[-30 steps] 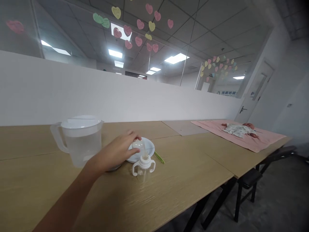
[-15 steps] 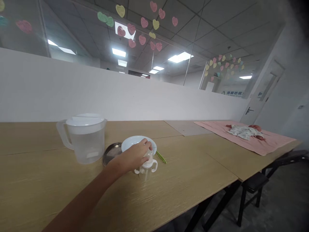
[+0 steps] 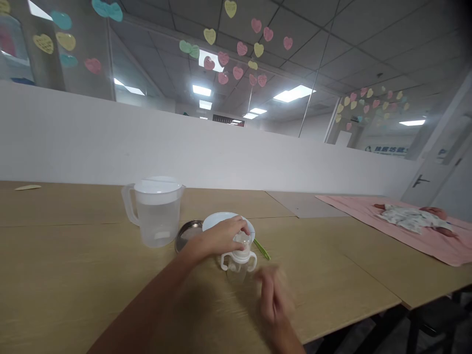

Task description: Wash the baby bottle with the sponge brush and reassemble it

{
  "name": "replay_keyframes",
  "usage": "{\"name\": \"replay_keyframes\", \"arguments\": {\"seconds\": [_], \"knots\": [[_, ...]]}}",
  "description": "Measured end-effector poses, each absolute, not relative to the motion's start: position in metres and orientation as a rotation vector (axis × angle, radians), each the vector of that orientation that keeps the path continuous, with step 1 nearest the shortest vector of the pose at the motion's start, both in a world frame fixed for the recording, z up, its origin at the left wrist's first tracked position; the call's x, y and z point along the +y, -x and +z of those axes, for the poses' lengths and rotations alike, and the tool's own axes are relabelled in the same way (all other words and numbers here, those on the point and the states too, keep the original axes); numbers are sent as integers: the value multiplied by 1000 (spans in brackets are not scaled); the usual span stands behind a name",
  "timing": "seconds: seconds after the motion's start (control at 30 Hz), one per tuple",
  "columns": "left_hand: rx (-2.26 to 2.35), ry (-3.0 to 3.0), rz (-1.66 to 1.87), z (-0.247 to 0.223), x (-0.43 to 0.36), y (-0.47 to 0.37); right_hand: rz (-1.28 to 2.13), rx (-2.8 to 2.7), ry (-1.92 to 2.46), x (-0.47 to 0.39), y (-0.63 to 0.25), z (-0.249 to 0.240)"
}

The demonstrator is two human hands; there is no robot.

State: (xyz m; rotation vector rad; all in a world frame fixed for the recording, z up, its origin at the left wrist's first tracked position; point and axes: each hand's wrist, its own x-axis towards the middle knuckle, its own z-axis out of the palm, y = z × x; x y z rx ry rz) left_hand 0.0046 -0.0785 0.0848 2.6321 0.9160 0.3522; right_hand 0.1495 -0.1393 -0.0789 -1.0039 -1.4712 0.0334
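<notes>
A clear baby bottle (image 3: 237, 270) with a white collar and two white side handles stands upright on the table. From above, my left hand (image 3: 225, 237) has its fingers closed around the clear dome cap (image 3: 244, 239) on the bottle's top. My right hand (image 3: 275, 295) is just right of the bottle, apart from it and smeared by motion, with its fingers hard to read. Behind my left hand sits a white bowl (image 3: 217, 217), partly covered. A green-handled utensil (image 3: 262, 250) lies at the bowl's right, its far end hidden.
Left of the bowl are a round metal dish (image 3: 182, 241) and a lidded plastic pitcher (image 3: 158, 221) of clear liquid. On the far right, a doll (image 3: 401, 219) in patterned clothes lies on a pink cloth (image 3: 350, 211). A white wall (image 3: 221, 157) borders the wooden table's back.
My right hand has come into view from below, beside the bottle. My left hand stays on the cap. The view has turned left, shifting everything rightward in the picture.
</notes>
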Motion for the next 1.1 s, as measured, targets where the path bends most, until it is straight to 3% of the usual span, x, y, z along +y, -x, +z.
{"name": "replay_keyframes", "arguments": {"seconds": [0.13,0.27,0.47,1.1], "knots": [[933,-2647,370,86,-80,-5,-36,-1238,906,-74,-161,-46],[972,-2699,379,83,-82,-8,218,-1174,883,-48,-154,-66],[885,-2675,452,79,-76,-7,229,-1237,1012,-47,-158,-91],[943,-2580,437,88,-79,-9,265,-1224,1031,-48,-150,-87]]}}
